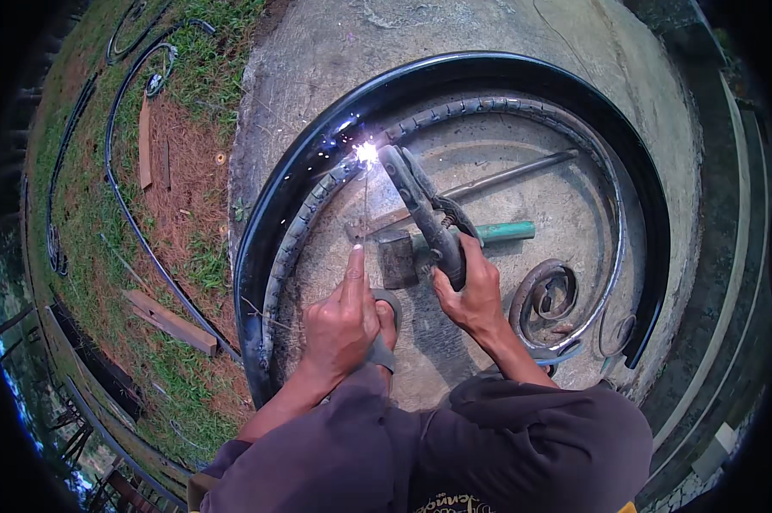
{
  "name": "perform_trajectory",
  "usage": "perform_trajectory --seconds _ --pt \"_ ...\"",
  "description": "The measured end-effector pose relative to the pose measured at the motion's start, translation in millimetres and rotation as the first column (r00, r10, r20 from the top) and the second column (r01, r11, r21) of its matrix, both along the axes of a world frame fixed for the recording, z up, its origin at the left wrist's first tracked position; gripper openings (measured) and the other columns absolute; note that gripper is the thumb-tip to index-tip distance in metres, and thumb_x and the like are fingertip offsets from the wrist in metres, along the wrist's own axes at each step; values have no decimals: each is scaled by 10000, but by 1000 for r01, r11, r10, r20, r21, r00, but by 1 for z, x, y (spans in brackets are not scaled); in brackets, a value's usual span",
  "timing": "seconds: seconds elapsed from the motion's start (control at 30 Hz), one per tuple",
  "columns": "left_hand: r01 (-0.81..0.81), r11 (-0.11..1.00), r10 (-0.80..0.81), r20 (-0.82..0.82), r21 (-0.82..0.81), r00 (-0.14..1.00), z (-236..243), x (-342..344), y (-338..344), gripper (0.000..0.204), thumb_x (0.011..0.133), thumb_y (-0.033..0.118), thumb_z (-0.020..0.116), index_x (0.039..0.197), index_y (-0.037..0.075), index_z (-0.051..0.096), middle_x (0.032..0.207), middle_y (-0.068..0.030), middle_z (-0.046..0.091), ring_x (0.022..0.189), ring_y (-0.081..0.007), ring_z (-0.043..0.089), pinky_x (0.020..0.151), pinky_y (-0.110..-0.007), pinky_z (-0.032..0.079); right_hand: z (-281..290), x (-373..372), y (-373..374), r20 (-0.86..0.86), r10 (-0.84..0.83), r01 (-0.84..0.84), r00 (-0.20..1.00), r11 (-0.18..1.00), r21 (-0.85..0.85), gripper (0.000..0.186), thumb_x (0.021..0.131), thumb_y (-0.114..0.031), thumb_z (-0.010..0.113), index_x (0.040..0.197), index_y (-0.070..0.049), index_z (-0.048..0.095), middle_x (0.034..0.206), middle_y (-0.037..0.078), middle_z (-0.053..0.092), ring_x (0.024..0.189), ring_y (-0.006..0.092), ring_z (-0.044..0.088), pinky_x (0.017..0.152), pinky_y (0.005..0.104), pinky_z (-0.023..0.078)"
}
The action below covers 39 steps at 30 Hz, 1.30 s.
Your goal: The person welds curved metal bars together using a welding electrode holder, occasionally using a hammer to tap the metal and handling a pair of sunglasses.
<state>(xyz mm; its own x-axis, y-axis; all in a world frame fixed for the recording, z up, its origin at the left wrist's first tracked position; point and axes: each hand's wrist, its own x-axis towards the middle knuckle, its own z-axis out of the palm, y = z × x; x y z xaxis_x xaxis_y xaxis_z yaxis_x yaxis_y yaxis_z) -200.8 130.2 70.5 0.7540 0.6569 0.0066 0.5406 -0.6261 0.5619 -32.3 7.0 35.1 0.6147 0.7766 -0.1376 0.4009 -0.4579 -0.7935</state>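
The right hand grips a long, dark, hinged clamp near bright white sparks. The left hand points far; any grip is unclear.

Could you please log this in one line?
right hand: grips dark elongated clamp; left hand: near thin straight metal rod; white spark: at curved notched metal strip

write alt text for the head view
Bright sparks burst at a notched, curved metal strip inside a larger black band. The right hand grips a welding clamp beside them; the left hand points toward them. A green-handled hammer lies nearby.
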Motion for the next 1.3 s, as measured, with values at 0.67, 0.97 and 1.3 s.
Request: perform_trajectory --seconds 0.67,0.97,1.3 --pt "-28 1000 28 -24 -9 999 21 10 9 456 894 32 628 1344 2 560 849 -207 701 642 -310 700 544 -392 536 3 -1 -5 64 -76 72 995 996 61 557 781 -73 738 1265 46 489 961 281 649 850 440 681 723 458 540" --pt "-34 999 33 -46 -16 998 21 9 7 476 888 27 633 1356 11 551 812 -202 693 646 -321 701 552 -404 536 -1 -1 -2 6 -35 35 999 998 50 554 791 -89 731 1263 70 491 982 289 647 869 459 673 744 462 541" --pt "-36 999 36 0 6 999 18 10 7 459 892 34 627 1346 6 556 797 -213 690 628 -324 697 548 -406 536 -2 -2 1 -3 -3 3 1000 1000 16 563 792 -86 728 1268 90 483 1071 314 628 961 471 656 798 463 544"
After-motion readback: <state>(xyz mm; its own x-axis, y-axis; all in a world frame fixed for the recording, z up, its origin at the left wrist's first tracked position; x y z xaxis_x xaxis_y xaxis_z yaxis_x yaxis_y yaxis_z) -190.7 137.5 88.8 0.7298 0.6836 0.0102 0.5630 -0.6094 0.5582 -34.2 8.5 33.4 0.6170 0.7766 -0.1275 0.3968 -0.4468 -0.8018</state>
